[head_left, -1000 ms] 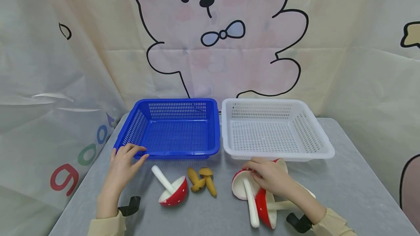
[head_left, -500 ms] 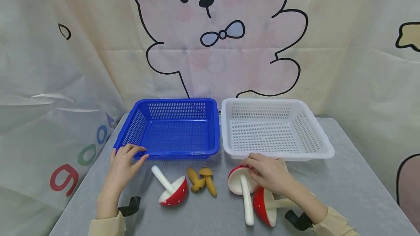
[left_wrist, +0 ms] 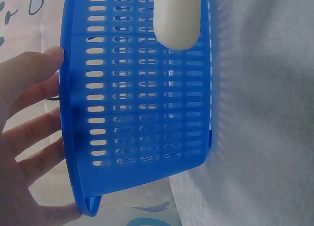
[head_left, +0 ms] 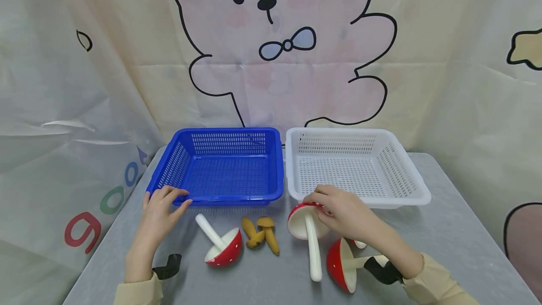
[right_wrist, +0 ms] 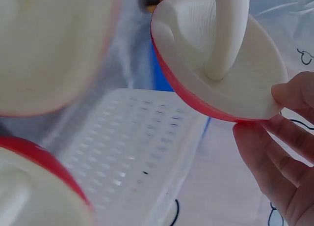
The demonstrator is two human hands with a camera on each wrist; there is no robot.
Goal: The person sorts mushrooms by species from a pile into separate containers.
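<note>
In the head view my left hand [head_left: 156, 215] is at the front left corner of a blue plastic basket [head_left: 237, 200]. Its thumb and fingers grip the basket's rim, as the left wrist view also shows. My right hand [head_left: 345, 213] pinches the cap edge of a red-capped toy mushroom [head_left: 314, 253], lifted with its white stem hanging down. Beneath that arm lies another red toy mushroom [head_left: 336, 265] on its side. Part of a further red mushroom [head_left: 359, 244] shows behind it, mostly hidden by the hand and forearm.
A white basket [head_left: 398, 201] stands beside the blue one on the grey table [head_left: 262, 286]. In front of the blue basket lie a red spotted toy mushroom [head_left: 227, 251] and small brown toy mushrooms [head_left: 267, 234]. Printed cloth walls [head_left: 84, 154] surround the table.
My right hand has lifted the red toy mushroom up and slightly left, away from the others on the right. The left hand has stayed on the blue basket's rim.
</note>
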